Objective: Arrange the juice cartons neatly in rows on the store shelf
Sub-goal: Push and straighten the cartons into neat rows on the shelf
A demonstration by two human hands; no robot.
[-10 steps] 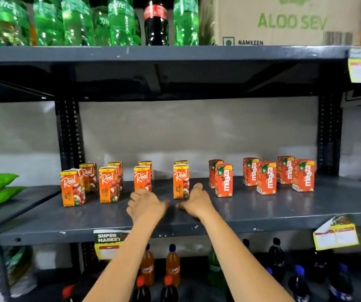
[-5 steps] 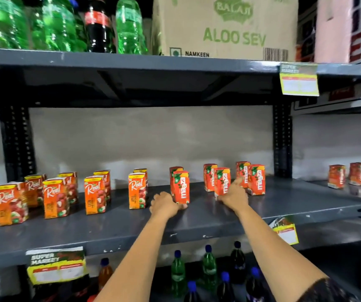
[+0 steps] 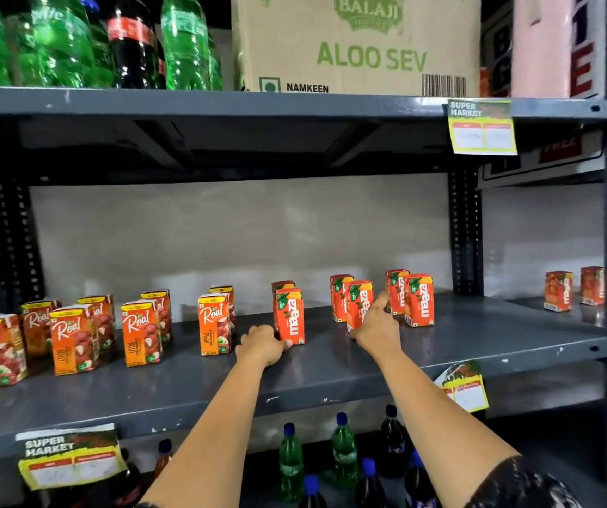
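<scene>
Small juice cartons stand in short two-deep rows on the grey metal shelf (image 3: 496, 346). Several orange Real cartons (image 3: 139, 333) fill the left half. Red Maaza cartons occupy the middle. My left hand (image 3: 262, 345) rests on the shelf and grips the base of the front Maaza carton (image 3: 289, 315) of the left pair. My right hand (image 3: 377, 330) wraps the side of the front Maaza carton (image 3: 358, 304) of the middle pair. A third Maaza pair (image 3: 419, 304) stands just right of my right hand, untouched.
Two more Maaza cartons (image 3: 558, 290) stand on the neighbouring shelf at far right, past a perforated upright (image 3: 465, 232). Green and dark soda bottles (image 3: 185, 42) and a cardboard box (image 3: 357, 45) sit above. Bottles (image 3: 344, 452) stand below. Price tags (image 3: 481, 128) hang from shelf edges.
The view has swung right, from the Real cartons to the Maaza cartons. Both hands moved right along the shelf onto two front Maaza cartons.
</scene>
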